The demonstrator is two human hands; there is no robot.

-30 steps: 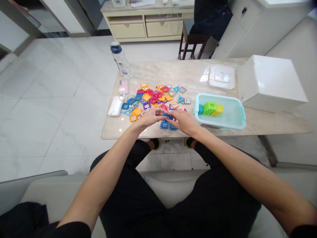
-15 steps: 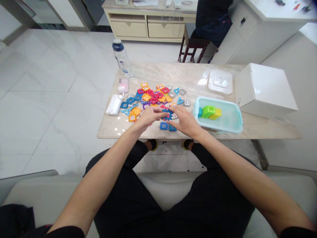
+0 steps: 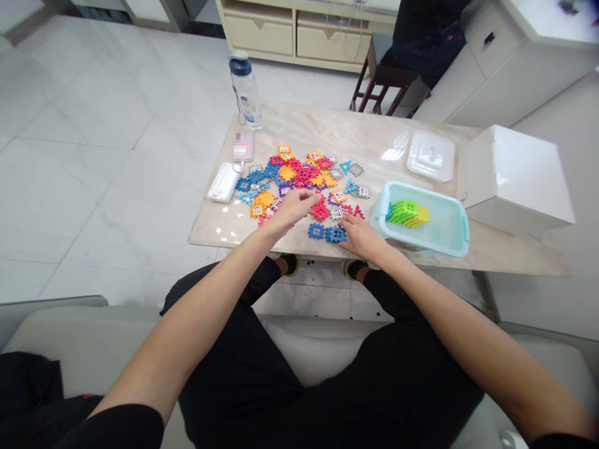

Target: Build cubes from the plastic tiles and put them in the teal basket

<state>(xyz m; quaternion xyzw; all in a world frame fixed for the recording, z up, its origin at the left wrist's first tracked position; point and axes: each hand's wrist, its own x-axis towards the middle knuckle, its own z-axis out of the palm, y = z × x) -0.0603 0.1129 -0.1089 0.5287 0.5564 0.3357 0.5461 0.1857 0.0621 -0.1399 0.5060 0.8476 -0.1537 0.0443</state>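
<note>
A heap of colourful interlocking plastic tiles (image 3: 299, 174) lies spread on the marble table (image 3: 299, 134). My left hand (image 3: 291, 209) reaches into the near side of the heap with its fingers stretched out and apart, the tips beside a red tile (image 3: 321, 212). My right hand (image 3: 361, 237) rests low at the table's near edge, its fingertips pinched on a blue tile (image 3: 336, 234). A second blue tile (image 3: 316, 231) lies just left of it. Right of my hand stands a teal plastic bin (image 3: 449, 246) holding a row of green and yellow tiles (image 3: 406, 212).
A clear lid (image 3: 430, 154) and a white box (image 3: 512, 178) sit at the back right. At the table's left are a water bottle (image 3: 245, 90), a white device (image 3: 224, 182) and a pink card (image 3: 243, 146). Behind the table, a person sits on a dark wooden stool (image 3: 381, 84).
Both hands held a blue tile together above the table. Now my right hand has brought it down beside the other blue tile and my left hand has let go and reached into the heap.
</note>
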